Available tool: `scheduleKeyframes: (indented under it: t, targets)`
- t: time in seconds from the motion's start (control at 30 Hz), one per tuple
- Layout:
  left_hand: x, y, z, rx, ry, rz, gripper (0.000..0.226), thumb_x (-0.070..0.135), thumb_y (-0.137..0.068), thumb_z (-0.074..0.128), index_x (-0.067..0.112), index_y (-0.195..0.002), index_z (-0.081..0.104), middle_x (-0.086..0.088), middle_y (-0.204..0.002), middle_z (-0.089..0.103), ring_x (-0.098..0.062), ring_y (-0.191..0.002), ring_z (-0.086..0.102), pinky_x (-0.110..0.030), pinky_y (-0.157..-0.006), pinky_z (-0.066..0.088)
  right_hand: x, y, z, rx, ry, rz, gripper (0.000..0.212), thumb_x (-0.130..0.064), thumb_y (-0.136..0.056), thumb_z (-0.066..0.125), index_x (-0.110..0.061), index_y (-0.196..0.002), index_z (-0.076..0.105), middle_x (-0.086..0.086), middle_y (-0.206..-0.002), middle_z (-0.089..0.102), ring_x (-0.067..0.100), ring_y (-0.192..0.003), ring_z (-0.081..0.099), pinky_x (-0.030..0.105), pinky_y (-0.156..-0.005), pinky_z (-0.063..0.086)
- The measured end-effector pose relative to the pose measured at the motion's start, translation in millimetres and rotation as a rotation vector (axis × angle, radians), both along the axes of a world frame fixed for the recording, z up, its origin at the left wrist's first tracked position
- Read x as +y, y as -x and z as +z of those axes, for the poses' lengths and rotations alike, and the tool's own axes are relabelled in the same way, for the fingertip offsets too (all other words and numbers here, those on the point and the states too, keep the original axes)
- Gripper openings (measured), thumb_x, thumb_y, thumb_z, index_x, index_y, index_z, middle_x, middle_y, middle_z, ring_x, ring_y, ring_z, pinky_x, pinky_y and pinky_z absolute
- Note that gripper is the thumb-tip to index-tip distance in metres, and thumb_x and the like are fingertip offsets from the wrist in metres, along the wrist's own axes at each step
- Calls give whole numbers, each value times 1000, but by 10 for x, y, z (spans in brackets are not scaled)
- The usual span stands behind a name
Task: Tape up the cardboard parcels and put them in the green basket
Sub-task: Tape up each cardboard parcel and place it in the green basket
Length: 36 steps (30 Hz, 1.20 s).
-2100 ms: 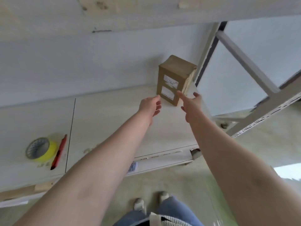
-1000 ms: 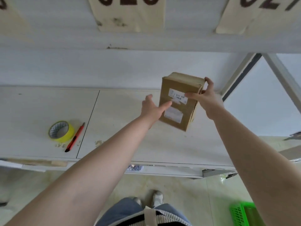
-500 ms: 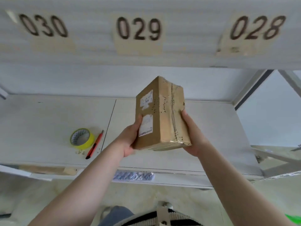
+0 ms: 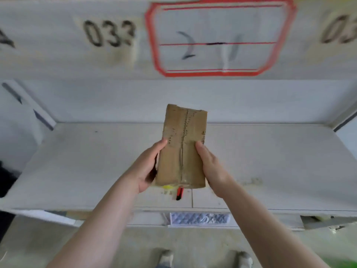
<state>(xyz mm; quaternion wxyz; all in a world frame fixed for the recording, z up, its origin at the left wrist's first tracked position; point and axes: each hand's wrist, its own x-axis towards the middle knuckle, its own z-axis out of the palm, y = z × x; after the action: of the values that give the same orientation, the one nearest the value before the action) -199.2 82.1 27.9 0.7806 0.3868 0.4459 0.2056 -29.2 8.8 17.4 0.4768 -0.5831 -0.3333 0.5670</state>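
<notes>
Left hand (image 4: pixel 147 167) clasps the left flank of the cardboard parcel (image 4: pixel 182 147), thumb laid on the upper face. We hold the parcel clear above the white worktop (image 4: pixel 81 163), seam face up, a strip of worn tape running its length. Just under its near end peek a yellow roll of tape (image 4: pixel 167 187) and a red cutter (image 4: pixel 179 194), mostly hidden. Right hand (image 4: pixel 211 167) clamps the right flank likewise. Risks, as we judge them: setting the parcel down blind would land it on roll and cutter, tipping it; the frame is blurred, so haste could loosen either grip. Green blur at far bottom right (image 4: pixel 342 263), possibly the basket; cannot confirm.
</notes>
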Motion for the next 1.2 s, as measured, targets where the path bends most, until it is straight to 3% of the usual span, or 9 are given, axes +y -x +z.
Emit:
scheduleKeyframes:
  t: [0.17, 0.27, 0.4, 0.53, 0.63, 0.77, 0.9, 1.07, 1.2]
  targets:
    - [118, 460, -107, -81, 40, -22, 41, 61, -76, 63, 30, -97, 79, -7, -112, 73, -22, -101, 71, -33, -70, 60, 4, 488, 27, -138, -60, -15, 60, -72, -82, 37, -55, -139, 33, -31, -125, 41, -30, -108, 31, 0, -93, 26]
    - [195, 657, -273, -262, 147, 27, 41, 50, -82, 65, 20, -107, 77, -10, -117, 71, -25, -103, 70, -39, -76, 59, 3, 451, 77, -241, -56, -212, 50, -61, -87, 51, -45, -134, 50, -13, -129, 45, -3, -120, 43, 30, -110, 33]
    - [215, 785, -510, -407, 208, 56, 68, 55, -75, 74, 20, -131, 63, -10, -133, 62, -29, -118, 62, -47, -96, 52, 27, 408, 40, -72, 25, -216, 76, -57, -70, 72, -36, -138, 46, -4, -128, 56, 13, -114, 57, 33, -93, 49]
    - [298, 875, -629, -137, 88, 31, 60, 62, -90, 51, 22, -133, 61, -4, -127, 67, -22, -115, 64, -41, -92, 52, 120, 544, -178, 261, 95, -148, 36, -39, -90, 64, -26, -123, 62, 1, -112, 71, 15, -92, 69, 29, -69, 55]
    - [376, 1027, -695, 91, -49, 168, 46, 47, -97, 52, 18, -129, 63, 3, -105, 74, -13, -94, 70, -28, -76, 53, 255, 760, -366, 121, 125, -166, 32, -34, -95, 59, -29, -127, 57, 0, -121, 64, 18, -106, 64, 38, -87, 56]
    - [428, 1323, -697, 225, 67, 102, 69, 70, -70, 65, 24, -121, 64, -3, -110, 74, -22, -100, 71, -36, -76, 57, 436, 1250, -598, -53, 170, -41, 39, -40, -97, 54, -32, -134, 47, -6, -123, 60, 15, -112, 59, 38, -99, 50]
    - [562, 1663, -846, 359, 80, 206, 41, 44, -80, 75, 18, -112, 69, -7, -99, 76, -25, -85, 74, -35, -68, 57, 577, 1509, -822, -110, 151, 133, 51, -44, -101, 41, -30, -149, 32, -6, -142, 50, 13, -130, 47, 36, -112, 36]
    - [614, 1698, -1072, 429, 65, 226, 44, 45, -86, 70, 19, -121, 63, -5, -118, 69, -26, -110, 64, -49, -104, 45, 671, 1214, -1193, -986, 93, 176, 38, -22, -100, 43, -14, -136, 50, 7, -137, 54, 25, -130, 43, 35, -108, 30]
    - [683, 1619, -1088, 430, 56, 184, 50, 47, -87, 68, 20, -129, 59, -2, -131, 62, -25, -125, 54, -51, -114, 33, 669, 975, -1407, -1306, 141, 402, 28, -37, -94, 53, -23, -118, 58, 0, -112, 67, 24, -112, 56, 33, -97, 28]
